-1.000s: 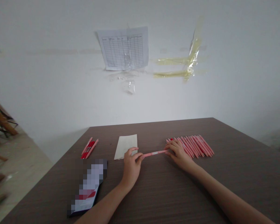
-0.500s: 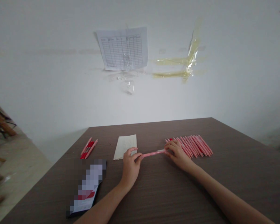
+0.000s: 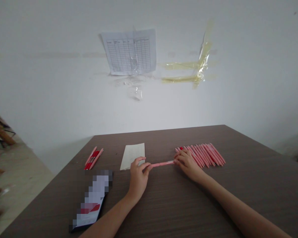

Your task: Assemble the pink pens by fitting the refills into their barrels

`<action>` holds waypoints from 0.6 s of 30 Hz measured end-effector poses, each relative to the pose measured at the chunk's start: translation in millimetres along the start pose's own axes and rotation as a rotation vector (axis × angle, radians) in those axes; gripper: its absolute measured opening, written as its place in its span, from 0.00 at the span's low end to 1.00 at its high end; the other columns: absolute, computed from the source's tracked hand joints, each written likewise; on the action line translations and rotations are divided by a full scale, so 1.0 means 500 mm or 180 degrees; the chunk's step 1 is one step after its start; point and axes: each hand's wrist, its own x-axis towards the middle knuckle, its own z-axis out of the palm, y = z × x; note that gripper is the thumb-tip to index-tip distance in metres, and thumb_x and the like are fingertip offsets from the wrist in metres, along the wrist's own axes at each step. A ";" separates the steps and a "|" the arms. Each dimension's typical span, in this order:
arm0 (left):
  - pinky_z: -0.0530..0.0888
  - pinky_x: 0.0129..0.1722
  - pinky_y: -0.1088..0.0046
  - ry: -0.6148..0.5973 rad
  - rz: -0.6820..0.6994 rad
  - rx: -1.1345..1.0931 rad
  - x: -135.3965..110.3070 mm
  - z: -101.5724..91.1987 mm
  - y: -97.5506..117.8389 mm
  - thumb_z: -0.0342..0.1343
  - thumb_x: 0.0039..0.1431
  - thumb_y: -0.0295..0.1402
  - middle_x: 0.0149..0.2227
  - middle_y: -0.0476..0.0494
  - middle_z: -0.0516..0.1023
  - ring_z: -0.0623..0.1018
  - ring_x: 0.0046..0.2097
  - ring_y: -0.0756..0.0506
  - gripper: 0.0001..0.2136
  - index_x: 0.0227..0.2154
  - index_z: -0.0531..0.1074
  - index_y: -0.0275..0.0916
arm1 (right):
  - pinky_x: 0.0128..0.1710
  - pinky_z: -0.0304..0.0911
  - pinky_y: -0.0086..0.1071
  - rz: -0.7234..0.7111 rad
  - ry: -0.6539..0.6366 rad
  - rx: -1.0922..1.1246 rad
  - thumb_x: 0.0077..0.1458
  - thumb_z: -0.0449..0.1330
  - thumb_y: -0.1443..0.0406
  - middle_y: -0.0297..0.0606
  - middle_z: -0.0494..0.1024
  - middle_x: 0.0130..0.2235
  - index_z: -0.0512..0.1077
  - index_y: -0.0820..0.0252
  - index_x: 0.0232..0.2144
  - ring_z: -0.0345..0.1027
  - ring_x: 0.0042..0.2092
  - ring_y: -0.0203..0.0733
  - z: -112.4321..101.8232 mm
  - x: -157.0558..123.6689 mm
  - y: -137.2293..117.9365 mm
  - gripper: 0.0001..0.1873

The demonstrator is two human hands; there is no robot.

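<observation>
- Left hand (image 3: 138, 175): fingers curled, thumb and forefinger pinched on the left end of a single pink pen (image 3: 162, 163); wrist resting on the brown table (image 3: 164, 205).
- Right hand (image 3: 187, 162): fingers bent, fingertips closed on the right end of the same pen.
- Pen held level between both hands, lengthwise left to right, just above the table top, mid-table.
- Row of pink pens (image 3: 205, 154) lies side by side just right of the right hand, touching its far fingers.
- White paper slip (image 3: 132, 155) lies flat just beyond the left hand.
- Small bunch of red and pink pens (image 3: 93, 157) at far left of the table, well apart from both hands.
- Dark packet (image 3: 90, 201) near left edge; surface blurred, details unreadable.
- Printed table sheet (image 3: 129, 51) taped on the wall; yellowed tape strips (image 3: 188, 71) to its right.
</observation>
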 end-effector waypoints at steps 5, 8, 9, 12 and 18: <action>0.71 0.53 0.53 0.0052 0.0039 -0.0002 -0.001 0.004 -0.004 0.59 0.58 0.34 0.46 0.41 0.74 0.74 0.50 0.39 0.06 0.32 0.80 0.42 | 0.56 0.55 0.49 -0.0036 0.0039 0.0181 0.59 0.59 0.64 0.40 0.75 0.42 0.71 0.56 0.36 0.62 0.51 0.48 0.000 0.002 0.006 0.02; 0.71 0.52 0.53 0.0055 0.0068 0.0017 -0.001 0.003 -0.004 0.58 0.58 0.35 0.46 0.41 0.74 0.74 0.50 0.39 0.06 0.32 0.80 0.43 | 0.57 0.55 0.49 -0.0018 0.0048 0.0167 0.57 0.60 0.65 0.40 0.75 0.42 0.71 0.55 0.36 0.62 0.51 0.49 0.000 0.002 0.009 0.03; 0.71 0.52 0.53 0.0054 0.0074 0.0030 -0.001 0.002 -0.003 0.58 0.58 0.35 0.46 0.41 0.74 0.74 0.50 0.40 0.07 0.32 0.80 0.43 | 0.57 0.55 0.49 -0.0003 0.0058 0.0148 0.57 0.61 0.65 0.40 0.75 0.42 0.71 0.55 0.36 0.61 0.52 0.50 0.000 0.002 0.009 0.04; 0.72 0.52 0.53 0.0034 0.0085 0.0053 0.000 -0.001 -0.001 0.58 0.59 0.36 0.46 0.41 0.74 0.74 0.50 0.40 0.07 0.32 0.81 0.43 | 0.57 0.55 0.50 0.0052 0.0103 0.0035 0.58 0.60 0.62 0.42 0.74 0.45 0.72 0.56 0.41 0.60 0.53 0.51 0.001 0.000 0.006 0.08; 0.72 0.51 0.53 0.0019 0.0084 0.0067 0.000 -0.002 -0.001 0.57 0.59 0.37 0.46 0.42 0.74 0.74 0.49 0.40 0.07 0.32 0.81 0.44 | 0.57 0.55 0.51 0.0007 -0.0051 -0.0174 0.65 0.50 0.61 0.41 0.75 0.41 0.75 0.56 0.33 0.61 0.50 0.49 0.000 -0.003 0.001 0.14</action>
